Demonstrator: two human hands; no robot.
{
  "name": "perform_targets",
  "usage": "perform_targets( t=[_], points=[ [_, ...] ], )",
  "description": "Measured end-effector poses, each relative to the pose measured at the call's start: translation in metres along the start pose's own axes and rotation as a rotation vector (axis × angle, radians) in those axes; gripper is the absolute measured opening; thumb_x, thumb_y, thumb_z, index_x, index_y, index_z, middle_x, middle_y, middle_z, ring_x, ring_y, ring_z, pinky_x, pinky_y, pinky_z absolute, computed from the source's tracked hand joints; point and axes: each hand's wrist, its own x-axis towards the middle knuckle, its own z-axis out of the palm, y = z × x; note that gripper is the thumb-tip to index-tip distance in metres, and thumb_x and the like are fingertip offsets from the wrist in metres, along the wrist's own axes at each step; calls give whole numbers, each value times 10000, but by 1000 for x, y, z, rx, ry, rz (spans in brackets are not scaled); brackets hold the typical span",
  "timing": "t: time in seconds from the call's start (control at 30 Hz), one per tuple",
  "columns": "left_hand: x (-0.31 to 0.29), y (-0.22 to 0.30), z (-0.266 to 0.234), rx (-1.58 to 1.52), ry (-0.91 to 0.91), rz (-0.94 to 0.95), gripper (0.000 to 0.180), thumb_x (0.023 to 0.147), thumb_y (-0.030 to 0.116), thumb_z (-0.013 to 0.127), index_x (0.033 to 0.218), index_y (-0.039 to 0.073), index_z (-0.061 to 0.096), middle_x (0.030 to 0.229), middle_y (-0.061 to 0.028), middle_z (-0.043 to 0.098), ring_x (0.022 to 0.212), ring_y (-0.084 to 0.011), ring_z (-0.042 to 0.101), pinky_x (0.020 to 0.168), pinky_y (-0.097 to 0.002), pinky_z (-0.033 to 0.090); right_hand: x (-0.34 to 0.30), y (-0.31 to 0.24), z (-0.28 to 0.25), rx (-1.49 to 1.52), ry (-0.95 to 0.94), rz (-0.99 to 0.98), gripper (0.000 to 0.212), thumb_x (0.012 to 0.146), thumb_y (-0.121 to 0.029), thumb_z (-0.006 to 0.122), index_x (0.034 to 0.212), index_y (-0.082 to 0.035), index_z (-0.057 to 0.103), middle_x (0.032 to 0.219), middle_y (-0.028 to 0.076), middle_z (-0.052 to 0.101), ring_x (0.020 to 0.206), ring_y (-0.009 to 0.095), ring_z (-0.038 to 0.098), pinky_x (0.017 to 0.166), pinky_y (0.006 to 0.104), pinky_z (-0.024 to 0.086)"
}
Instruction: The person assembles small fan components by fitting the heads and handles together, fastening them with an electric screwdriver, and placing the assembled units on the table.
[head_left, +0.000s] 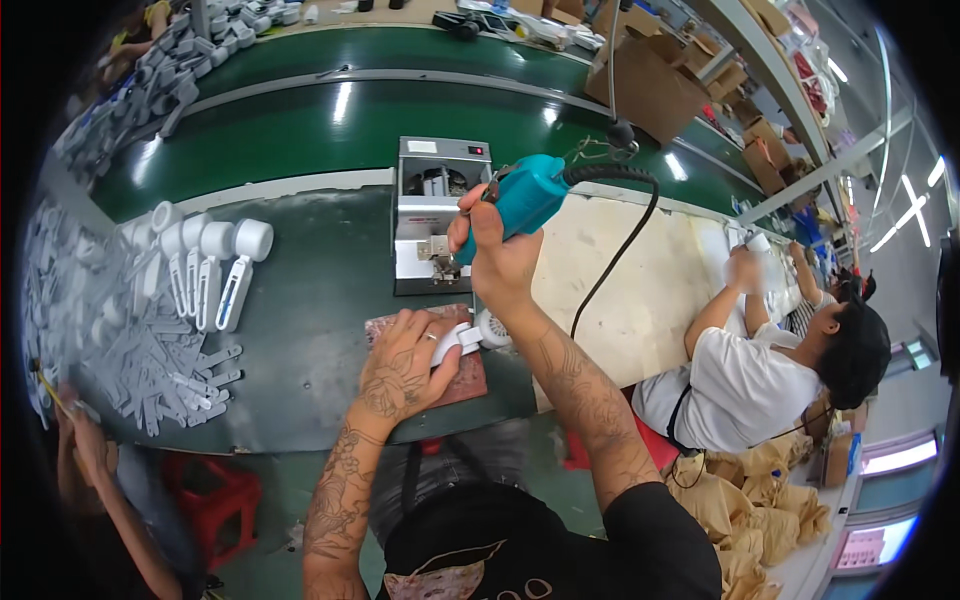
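Observation:
My right hand (pixel 503 258) is wrapped round a teal electric screwdriver (pixel 530 198). Its tip points down at the front of a grey screw feeder (pixel 415 215), and whether it touches a screw is too small to tell. On a reddish pad (pixel 462 388), my left hand (pixel 402 362) holds down a white plastic handle (pixel 457 343). The handle's round, slotted end (pixel 494 329) sticks out to the right, below my right wrist. Part of the handle is hidden under my left fingers.
Several white round-headed handles (pixel 253 240) stand in a row at the left, beside a heap of flat grey strips (pixel 165 365). A black cable (pixel 650 215) loops from the screwdriver. Green conveyor belts (pixel 380 105) run behind the bench. A co-worker (pixel 745 385) sits at the right.

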Motion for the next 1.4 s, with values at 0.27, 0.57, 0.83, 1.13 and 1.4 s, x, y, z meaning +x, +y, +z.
perform_targets(
  t=[0.27, 0.57, 0.83, 1.13, 1.4],
  points=[
    [1, 3, -1, -7, 12, 7, 269, 880, 207, 647, 1077, 23, 657, 1021, -125, 599, 973, -321, 570, 884, -421, 492, -4, 17, -1, -136, -98, -39, 365, 996, -352, 663, 986, -8, 542, 727, 52, 567, 623, 143, 550, 589, 292, 474],
    [3, 2, 0, -30, 19, -15, 273, 901, 185, 620, 1115, 20, 661, 1048, -118, 606, 981, -312, 570, 877, -420, 493, -52, -37, -14, 44, 17, 218, 479, 954, -431, 697, 1059, 16, 558, 718, 54, 563, 623, 162, 562, 569, 306, 462],
    [2, 2, -1, -25, -21, -39, 266, 907, 178, 610, 1116, 23, 663, 1040, -118, 601, 985, -311, 569, 882, -416, 491, -72, -41, -22, 9, 11, 231, 568, 910, -486, 733, 1069, 34, 569, 715, 58, 578, 625, 161, 565, 595, 309, 476],
    [8, 5, 5, -38, -28, -36, 280, 896, 176, 627, 1134, 34, 662, 1074, -116, 608, 1003, -311, 572, 891, -424, 483, -83, -24, -40, 49, 5, 265, 488, 926, -461, 722, 1013, -8, 561, 725, 51, 573, 638, 154, 563, 604, 299, 474],
    [0, 9, 2, 24, -19, -34, 390, 897, 104, 623, 1281, 37, 608, 1336, -150, 563, 1060, -377, 560, 930, -468, 466, -100, -1, -37, 59, 25, 261, 351, 893, -288, 774, 1016, -6, 606, 853, 51, 636, 751, 120, 608, 668, 296, 502]
  ],
)
